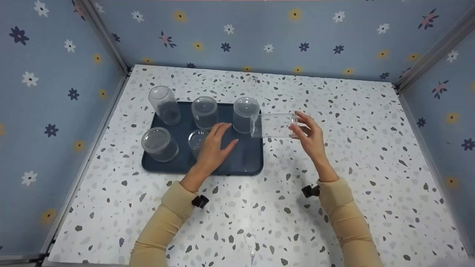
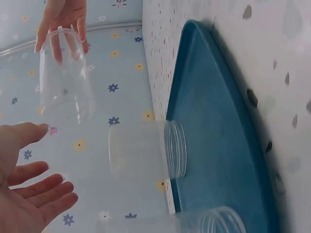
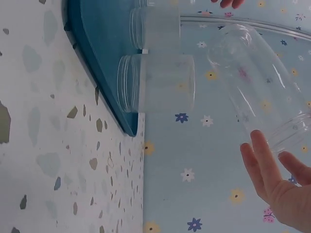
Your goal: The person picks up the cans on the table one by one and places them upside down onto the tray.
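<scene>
My right hand [image 1: 311, 137] grips a clear jar [image 1: 274, 125] by its threaded mouth end. That jar lies sideways in the air, its base pointing left over the tray's right edge. My left hand [image 1: 215, 146] hovers above the dark blue tray [image 1: 241, 163], thumb and fingers spread with nothing between them. In the left wrist view a gap separates the left fingers [image 2: 53, 191] from the held jar. Partly behind the left hand stands another jar [image 1: 195, 142]. At the tray's back right, an upside-down jar [image 1: 243, 120] stands near the held one.
More clear jars stand mouth-down on the tray: one at back left [image 1: 165, 105], one at back middle [image 1: 205, 113], one at front left [image 1: 159, 144]. Flower-patterned panels [image 1: 245, 37] enclose the speckled tabletop [image 1: 356, 122] at the back and sides.
</scene>
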Demonstrator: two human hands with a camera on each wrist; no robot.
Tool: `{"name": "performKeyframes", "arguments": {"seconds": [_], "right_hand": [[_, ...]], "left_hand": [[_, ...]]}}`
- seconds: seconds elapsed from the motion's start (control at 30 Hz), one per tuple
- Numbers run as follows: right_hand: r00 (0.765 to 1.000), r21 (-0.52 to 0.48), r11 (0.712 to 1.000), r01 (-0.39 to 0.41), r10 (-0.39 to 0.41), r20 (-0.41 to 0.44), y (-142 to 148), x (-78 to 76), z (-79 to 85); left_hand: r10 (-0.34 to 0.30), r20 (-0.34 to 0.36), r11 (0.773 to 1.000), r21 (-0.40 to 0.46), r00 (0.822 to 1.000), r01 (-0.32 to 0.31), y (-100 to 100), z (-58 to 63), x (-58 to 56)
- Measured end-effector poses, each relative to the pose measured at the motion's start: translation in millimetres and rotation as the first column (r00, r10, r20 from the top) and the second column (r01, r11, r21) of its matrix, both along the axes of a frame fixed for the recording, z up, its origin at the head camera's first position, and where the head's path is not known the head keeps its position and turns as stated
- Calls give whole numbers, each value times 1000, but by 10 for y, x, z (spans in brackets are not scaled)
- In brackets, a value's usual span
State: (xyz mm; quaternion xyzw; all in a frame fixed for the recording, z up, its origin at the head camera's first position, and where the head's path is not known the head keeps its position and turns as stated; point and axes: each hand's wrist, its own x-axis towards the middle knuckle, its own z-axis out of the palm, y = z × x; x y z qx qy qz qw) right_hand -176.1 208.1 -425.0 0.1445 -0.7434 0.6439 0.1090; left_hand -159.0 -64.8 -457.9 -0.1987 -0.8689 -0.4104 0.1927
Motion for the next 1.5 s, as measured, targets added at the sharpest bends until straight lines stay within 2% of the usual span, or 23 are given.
{"name": "performKeyframes", "arguments": {"seconds": [0.1, 0.2, 0.43, 0.53, 0.57, 0.63, 0.77, 0.8, 1.0, 1.13, 1.3, 1.37, 1.5], "right_hand": [[999, -39, 999, -14, 15, 35, -42, 32, -30], [997, -61, 998, -25, 29, 76, -71, 45, -100], [989, -136, 989, -51, 69, 129, -119, 52, -307], [989, -171, 983, -70, 90, 115, -151, 73, -344], [987, -201, 975, -93, 116, 107, -112, -4, -507], [987, -220, 970, -105, 129, 96, -133, 10, -517], [982, -249, 960, -125, 155, 106, -162, 46, -515], [983, -241, 964, -113, 144, 114, -215, 138, -360], [975, -292, 950, -114, 163, 148, -236, 186, -370], [976, -300, 945, -132, 177, 128, -253, 190, -425], [966, -371, 909, -190, 241, 97, -220, 114, -626], [963, -383, 903, -193, 250, 105, -225, 110, -637], [955, -372, 911, -177, 250, 159, -265, 159, -529]], "left_hand": [[-12, -30, 995, 94, 999, 14, 71, -28, -5], [-33, -35, 981, 189, 999, 39, 132, -48, -4], [-124, 16, 936, 335, 992, 111, 243, -56, 22], [-140, 42, 919, 377, 989, 114, 282, -33, 43], [-145, 47, 913, 392, 988, 116, 293, -16, 53], [-160, 60, 900, 420, 985, 120, 311, 72, 104], [-196, 69, 876, 461, 978, 143, 331, 240, 200], [-206, 68, 870, 470, 976, 151, 333, 277, 222], [-244, 45, 831, 526, 969, 184, 353, 324, 251], [-239, 31, 824, 535, 971, 185, 370, 334, 253], [-210, 25, 826, 539, 977, 164, 389, 349, 250], [-200, 19, 825, 542, 980, 158, 391, 360, 246], [-190, 9, 817, 557, 982, 153, 383, 384, 243]]}}
